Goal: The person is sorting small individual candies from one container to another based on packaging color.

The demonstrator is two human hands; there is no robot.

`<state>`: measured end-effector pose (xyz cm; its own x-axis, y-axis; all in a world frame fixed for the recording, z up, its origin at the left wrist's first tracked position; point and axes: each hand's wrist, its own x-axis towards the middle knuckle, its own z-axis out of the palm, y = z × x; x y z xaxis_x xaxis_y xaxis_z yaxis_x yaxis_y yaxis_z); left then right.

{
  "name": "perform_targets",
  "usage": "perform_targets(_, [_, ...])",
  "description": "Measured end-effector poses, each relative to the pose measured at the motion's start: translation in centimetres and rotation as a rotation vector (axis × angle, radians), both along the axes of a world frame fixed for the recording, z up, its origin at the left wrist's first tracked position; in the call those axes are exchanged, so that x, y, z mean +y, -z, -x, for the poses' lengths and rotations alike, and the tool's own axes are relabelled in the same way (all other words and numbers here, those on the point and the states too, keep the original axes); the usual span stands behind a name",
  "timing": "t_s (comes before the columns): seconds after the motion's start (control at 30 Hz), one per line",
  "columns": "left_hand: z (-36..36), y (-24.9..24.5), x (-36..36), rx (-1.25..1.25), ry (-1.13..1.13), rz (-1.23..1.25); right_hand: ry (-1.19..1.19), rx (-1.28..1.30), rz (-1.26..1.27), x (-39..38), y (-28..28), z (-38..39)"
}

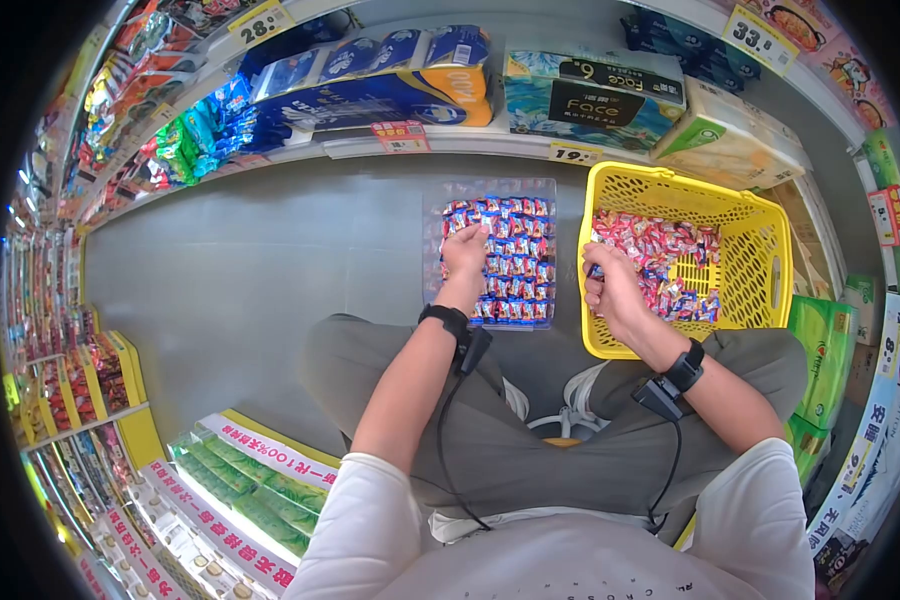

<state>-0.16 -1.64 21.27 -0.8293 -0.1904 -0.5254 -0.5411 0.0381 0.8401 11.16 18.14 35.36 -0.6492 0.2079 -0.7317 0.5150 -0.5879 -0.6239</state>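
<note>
My left hand (465,255) rests fingers-down on blue and red wrapped candies packed in rows inside a clear plastic tray (436,200) on the grey floor. My right hand (610,285) is curled closed over the near-left rim of a yellow basket (765,265), with wrapped candy (592,272) showing between its fingers. The basket holds a loose heap of pink and red wrapped candies (650,255). Both wrists wear black bands with cables.
I squat in a shop aisle, knees (370,350) near the tray. Shelves of tissue packs (590,100) and blue packets (370,80) stand ahead. Green boxes (820,340) stack at the right. Snack shelves (240,490) run along the left.
</note>
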Motion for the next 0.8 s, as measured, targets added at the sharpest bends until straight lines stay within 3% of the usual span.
perform_targets(0.07, [1.0, 2.8, -1.9, -0.053, -0.03, 0.12, -0.021, 0.028, 0.017, 0.2, 0.2, 0.0])
perform_targets(0.23, [0.4, 1.6, -2.3, -0.149, -0.033, 0.301, -0.059, 0.004, 0.036, 0.4, 0.0, -0.5])
perform_targets(0.3, [0.3, 2.8, -2.9, -0.02, 0.215, 0.64, -0.084, 0.008, 0.071, 0.3, 0.1, -0.6])
perform_targets(0.5, [0.3, 1.6, -2.2, -0.141, 0.296, 0.772, -0.042, 0.077, 0.081, 0.1, -0.1, -0.5])
perform_targets(0.6, [0.0, -0.5, -1.6, -0.143, 0.322, 0.83, -0.019, 0.114, 0.081, -0.1, -0.6, -0.5])
perform_targets(0.7, [0.0, 0.6, -2.0, -0.039, 0.298, 0.862, 0.105, 0.126, 0.154, -0.1, -0.2, -0.5])
perform_targets(0.8, [0.2, -0.7, -1.3, -0.005, 0.364, 0.721, 0.065, 0.24, 0.199, 0.4, 1.2, -0.9])
